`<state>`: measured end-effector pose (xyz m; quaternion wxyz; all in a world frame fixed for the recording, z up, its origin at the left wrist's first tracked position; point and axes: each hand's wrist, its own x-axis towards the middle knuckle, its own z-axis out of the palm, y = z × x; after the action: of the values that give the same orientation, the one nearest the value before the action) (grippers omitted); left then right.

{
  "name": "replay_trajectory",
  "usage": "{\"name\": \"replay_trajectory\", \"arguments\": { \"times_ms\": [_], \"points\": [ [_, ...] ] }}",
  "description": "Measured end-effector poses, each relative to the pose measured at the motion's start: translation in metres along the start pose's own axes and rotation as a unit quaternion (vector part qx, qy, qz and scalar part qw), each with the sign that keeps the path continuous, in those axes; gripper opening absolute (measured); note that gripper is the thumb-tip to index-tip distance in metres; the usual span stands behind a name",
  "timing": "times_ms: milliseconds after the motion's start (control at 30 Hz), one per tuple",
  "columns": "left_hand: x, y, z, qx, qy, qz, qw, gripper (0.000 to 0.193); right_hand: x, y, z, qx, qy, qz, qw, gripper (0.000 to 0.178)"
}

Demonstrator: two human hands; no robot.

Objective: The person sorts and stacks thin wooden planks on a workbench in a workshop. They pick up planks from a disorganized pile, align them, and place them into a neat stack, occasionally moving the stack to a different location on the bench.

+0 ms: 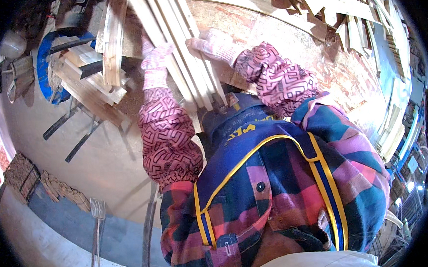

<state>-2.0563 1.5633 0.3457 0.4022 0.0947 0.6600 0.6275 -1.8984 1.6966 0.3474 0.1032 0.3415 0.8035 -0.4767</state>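
Note:
Several long, pale wooden strips (183, 53) run side by side from the top edge down toward my waist. My left hand (156, 58), in a light knit glove and patterned sleeve cover, grips the bundle along its left side. On the other side my right hand (215, 44), gloved alike, has its fingertips against the rightmost strip, its fingers closed in toward the bundle. The ends of the strips nearest me lie by the front of my dark blue apron (244, 115). The undersides of the strips and some of my fingertips are hidden.
Beyond my right hand, a worn work surface (227, 19) bears a long board (261, 10) and a pile of loose wood pieces (343, 6). At left are stacked wood offcuts (88, 87), dark metal bars (61, 123) and a blue ring-shaped rim (43, 70). A fork-like tool (97, 212) is lower left.

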Motion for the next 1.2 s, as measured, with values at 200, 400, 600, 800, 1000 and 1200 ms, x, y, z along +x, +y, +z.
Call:
{"name": "replay_trajectory", "arguments": {
  "times_ms": [200,400,600,800,1000,1200],
  "points": [
    [0.009,-0.036,0.002,-0.033,-0.071,-0.039,0.996,0.072,-0.047,0.023,-0.013,0.082,0.039,0.055,0.994,0.040],
    [0.003,-0.002,-0.002,0.086,0.000,-0.073,0.994,0.057,-0.078,0.066,-0.056,0.331,0.084,-0.024,0.940,0.039],
    [0.018,-0.011,-0.021,0.526,0.132,-0.008,0.840,0.068,-0.084,0.072,-0.058,0.526,0.026,0.099,0.844,0.036],
    [-0.055,0.022,0.102,0.566,0.035,0.000,0.824,0.101,-0.056,0.120,-0.039,0.509,0.043,0.073,0.856,0.040],
    [-0.062,-0.031,0.102,0.560,0.057,0.030,0.826,0.102,-0.110,0.106,-0.100,0.303,0.136,0.053,0.942,0.045],
    [-0.060,-0.068,0.034,0.648,0.169,0.039,0.742,0.069,-0.292,0.216,-0.124,0.054,0.186,0.200,0.961,0.043]
  ]
}}
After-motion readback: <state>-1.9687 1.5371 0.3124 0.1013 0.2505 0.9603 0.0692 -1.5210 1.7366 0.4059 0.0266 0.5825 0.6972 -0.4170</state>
